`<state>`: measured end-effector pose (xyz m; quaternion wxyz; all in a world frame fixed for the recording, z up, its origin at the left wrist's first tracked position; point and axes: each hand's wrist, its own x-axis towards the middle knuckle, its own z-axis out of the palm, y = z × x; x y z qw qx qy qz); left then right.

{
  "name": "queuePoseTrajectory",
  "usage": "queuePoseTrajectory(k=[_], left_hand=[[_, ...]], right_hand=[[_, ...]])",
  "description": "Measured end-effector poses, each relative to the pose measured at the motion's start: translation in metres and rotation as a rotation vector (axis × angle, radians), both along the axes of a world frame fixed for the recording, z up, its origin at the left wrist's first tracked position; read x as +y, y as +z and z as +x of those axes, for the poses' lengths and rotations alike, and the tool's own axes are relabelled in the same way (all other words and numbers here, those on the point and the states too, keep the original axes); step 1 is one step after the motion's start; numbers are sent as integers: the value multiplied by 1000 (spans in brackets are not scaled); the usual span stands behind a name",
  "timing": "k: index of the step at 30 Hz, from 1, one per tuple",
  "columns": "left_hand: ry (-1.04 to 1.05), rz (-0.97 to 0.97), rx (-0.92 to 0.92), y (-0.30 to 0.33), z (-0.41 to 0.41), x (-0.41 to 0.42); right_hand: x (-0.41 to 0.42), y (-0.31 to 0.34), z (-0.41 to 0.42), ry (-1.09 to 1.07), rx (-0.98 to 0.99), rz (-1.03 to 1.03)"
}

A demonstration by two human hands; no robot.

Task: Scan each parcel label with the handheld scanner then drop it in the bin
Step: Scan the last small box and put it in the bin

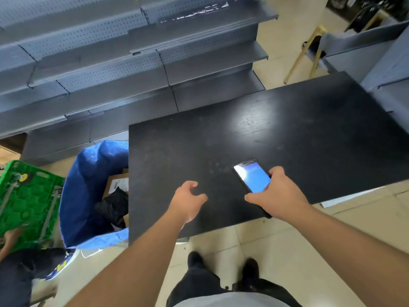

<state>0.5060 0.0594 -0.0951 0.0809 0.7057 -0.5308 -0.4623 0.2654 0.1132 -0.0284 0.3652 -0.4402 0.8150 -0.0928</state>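
one head view – looking steeply down from standing height over the black table (287,134).

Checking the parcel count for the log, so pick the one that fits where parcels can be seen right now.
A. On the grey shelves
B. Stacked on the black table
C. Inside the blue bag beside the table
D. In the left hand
C: a labelled cardboard parcel and a black parcel lie inside the blue bag; the left hand holds nothing, while the right hand grips the scanner.
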Motion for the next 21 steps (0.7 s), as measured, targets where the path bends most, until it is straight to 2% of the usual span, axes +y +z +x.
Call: queuePoseTrajectory(k=[15,21], left_hand=[[-138,40,65,-23,-111,-66],[-94,73,71,-30,-137,-73]], right_hand=[[-29,-37,-79,-145,82,89],[-46,-50,-100,-87,209,149]])
